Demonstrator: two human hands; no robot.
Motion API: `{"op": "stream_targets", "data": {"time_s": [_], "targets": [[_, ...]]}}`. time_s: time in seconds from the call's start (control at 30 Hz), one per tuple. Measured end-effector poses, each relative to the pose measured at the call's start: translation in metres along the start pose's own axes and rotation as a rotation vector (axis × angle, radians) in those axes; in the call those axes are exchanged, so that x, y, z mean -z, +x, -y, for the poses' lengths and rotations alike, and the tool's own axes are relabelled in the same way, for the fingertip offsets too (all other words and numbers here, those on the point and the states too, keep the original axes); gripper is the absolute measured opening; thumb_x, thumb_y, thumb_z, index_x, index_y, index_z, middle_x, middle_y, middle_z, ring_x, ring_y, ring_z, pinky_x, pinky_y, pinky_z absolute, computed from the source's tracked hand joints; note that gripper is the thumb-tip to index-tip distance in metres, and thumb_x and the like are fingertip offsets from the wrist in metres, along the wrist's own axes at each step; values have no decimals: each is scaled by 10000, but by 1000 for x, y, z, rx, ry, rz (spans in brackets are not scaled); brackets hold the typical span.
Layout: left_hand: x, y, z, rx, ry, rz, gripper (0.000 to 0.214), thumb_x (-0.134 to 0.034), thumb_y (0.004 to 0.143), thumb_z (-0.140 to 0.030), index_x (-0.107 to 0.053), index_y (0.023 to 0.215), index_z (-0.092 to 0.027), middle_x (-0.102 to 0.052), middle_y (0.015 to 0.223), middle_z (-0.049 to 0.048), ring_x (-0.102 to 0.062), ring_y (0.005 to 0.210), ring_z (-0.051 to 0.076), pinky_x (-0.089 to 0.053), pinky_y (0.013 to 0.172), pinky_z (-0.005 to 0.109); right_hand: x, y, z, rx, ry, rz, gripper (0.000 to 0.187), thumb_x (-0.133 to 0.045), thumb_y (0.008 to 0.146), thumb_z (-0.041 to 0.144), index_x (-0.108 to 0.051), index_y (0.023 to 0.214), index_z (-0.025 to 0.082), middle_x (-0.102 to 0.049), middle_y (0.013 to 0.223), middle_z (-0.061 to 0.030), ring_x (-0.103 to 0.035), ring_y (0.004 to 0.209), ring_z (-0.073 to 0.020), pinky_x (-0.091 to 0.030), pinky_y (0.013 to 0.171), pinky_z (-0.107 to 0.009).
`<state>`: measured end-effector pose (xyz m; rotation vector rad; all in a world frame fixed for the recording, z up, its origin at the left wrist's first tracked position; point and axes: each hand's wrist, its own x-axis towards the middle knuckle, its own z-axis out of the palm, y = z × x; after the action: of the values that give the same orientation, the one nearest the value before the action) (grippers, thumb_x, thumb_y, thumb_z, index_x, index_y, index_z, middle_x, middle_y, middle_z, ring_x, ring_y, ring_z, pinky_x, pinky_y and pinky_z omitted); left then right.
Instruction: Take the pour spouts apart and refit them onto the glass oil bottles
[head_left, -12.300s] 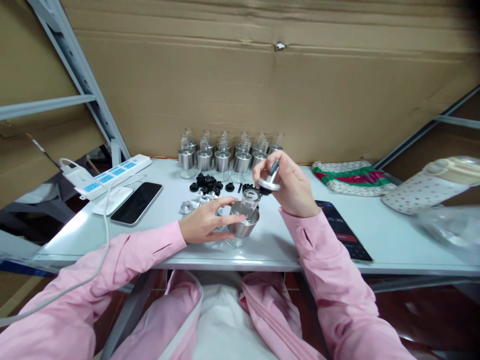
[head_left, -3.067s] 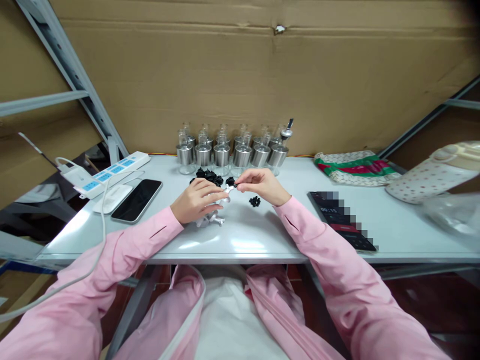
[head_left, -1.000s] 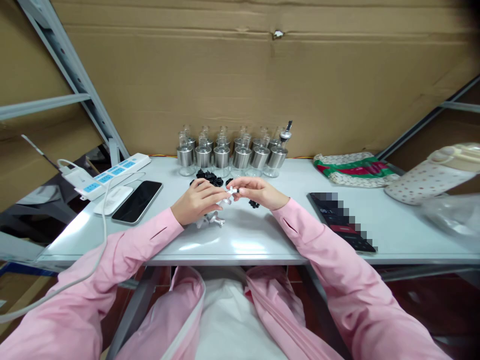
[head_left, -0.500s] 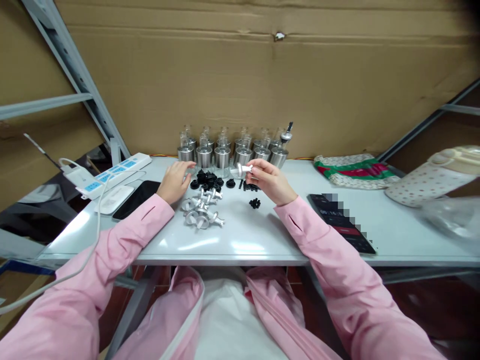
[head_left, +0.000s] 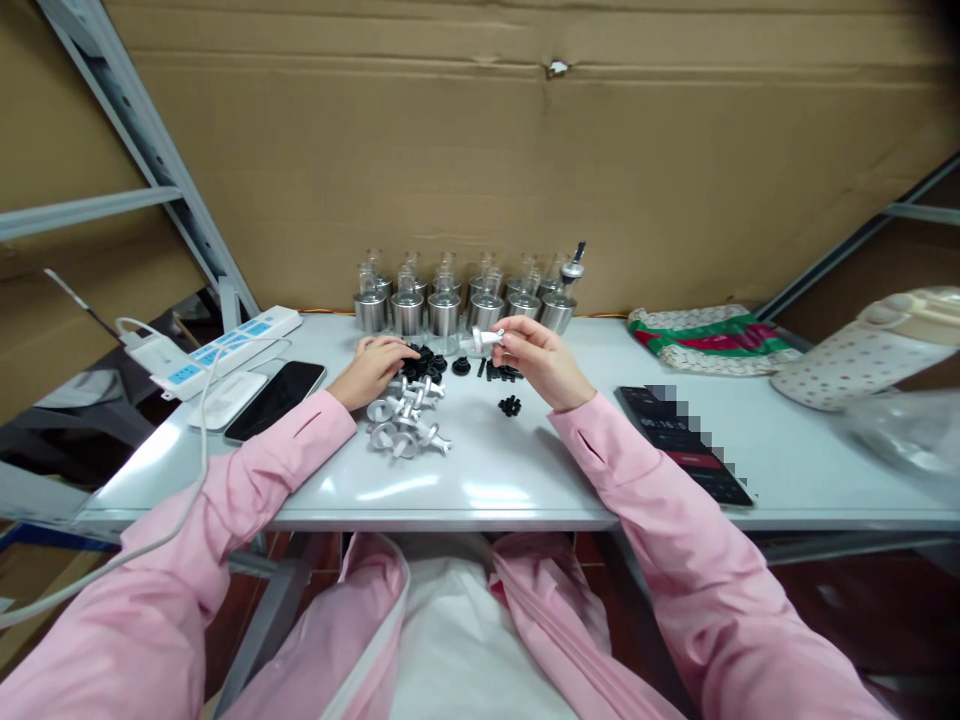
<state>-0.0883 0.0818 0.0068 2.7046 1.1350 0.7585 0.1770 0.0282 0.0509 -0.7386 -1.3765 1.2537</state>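
Left hand [head_left: 373, 370] has come down and inward since half a second ago, from the outer edge of the black stoppers [head_left: 424, 362] onto the pile itself. Its fingers are bent, tips among the stoppers; cannot tell whether they have closed on one. Right hand [head_left: 541, 362] unchanged: thumb and fingers pinch a silver pourer piece [head_left: 484, 341] by its narrow end, held roughly level above the table [head_left: 570, 470], disc toward the left.

Containers: glass bottles [head_left: 445, 312] with metal sleeves, upright in two rows along the cardboard wall [head_left: 420, 160]. Necks clear glass; sleeves hide much of the bodies. Front-row bottle at the right end [head_left: 556, 312] carries a fitted pourer [head_left: 572, 270] in its neck, dark spout upward. Spotted flask [head_left: 840, 360], far right, has its beige lid on; opaque, contents cannot be told. Clear plastic bag [head_left: 911, 430] just beside it, contents too blurred to make out.

Loose parts: silver pieces [head_left: 405, 418] heaped nearer the person than the stoppers; small black parts [head_left: 510, 406] clustered near the right hand; thin black strips [head_left: 495, 371] partly behind its fingers.
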Motion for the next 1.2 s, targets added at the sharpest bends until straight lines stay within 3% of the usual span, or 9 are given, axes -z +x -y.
{"op": "stream_targets", "data": {"time_s": [0.2,0.37,0.53,0.93,1.0,1.1,1.2], "targets": [[-2,1,-1,41,-61,-49,451,-457,869,-257,-423,1306,-154,-657,962,68,-535,988,220,-339,935,406,0,0,-1,0,-33,2,315,-722,658,411,-595,854,200,-593,630,43,-547,594,-90,-459,627,-256],[-1,0,3,108,68,-67,249,-486,863,-237,-603,1074,-176,-650,976,84,-519,990,250,-340,864,403,0,-1,-2,7,-53,8,323,-718,668,418,-593,867,195,-592,642,41,-551,599,-89,-467,636,-259],[5,-2,3,81,142,-113,124,-526,857,-262,-613,897,-184,-627,983,76,-506,972,241,-324,826,375,1,-1,-3,13,-48,10,314,-731,667,399,-601,868,196,-607,653,40,-559,604,-84,-474,638,-248],[3,-1,1,40,124,-126,99,-497,866,-245,-576,863,-185,-662,901,51,-537,920,225,-309,807,370,0,-2,-5,14,-60,23,321,-738,664,394,-606,881,197,-615,675,34,-565,618,-85,-473,632,-241],[6,0,-2,26,81,-169,107,-483,865,-239,-575,855,-186,-655,877,52,-541,894,217,-322,816,372,1,-1,-5,24,-63,22,313,-738,668,388,-610,882,200,-620,682,31,-567,624,-85,-474,634,-240],[16,0,-14,45,-56,-341,90,-492,847,-254,-553,836,-190,-628,858,47,-541,875,201,-351,839,368,2,-1,-5,47,-70,10,308,-738,670,385,-611,886,206,-622,689,30,-572,634,-90,-478,638,-243],[24,-1,-32,110,-416,-513,128,-561,798,-296,-481,827,-200,-586,830,15,-543,822,158,-396,809,320,1,-1,-6,67,-78,27,299,-747,662,374,-613,870,205,-631,690,28,-581,640,-96,-482,643,-250]]}}
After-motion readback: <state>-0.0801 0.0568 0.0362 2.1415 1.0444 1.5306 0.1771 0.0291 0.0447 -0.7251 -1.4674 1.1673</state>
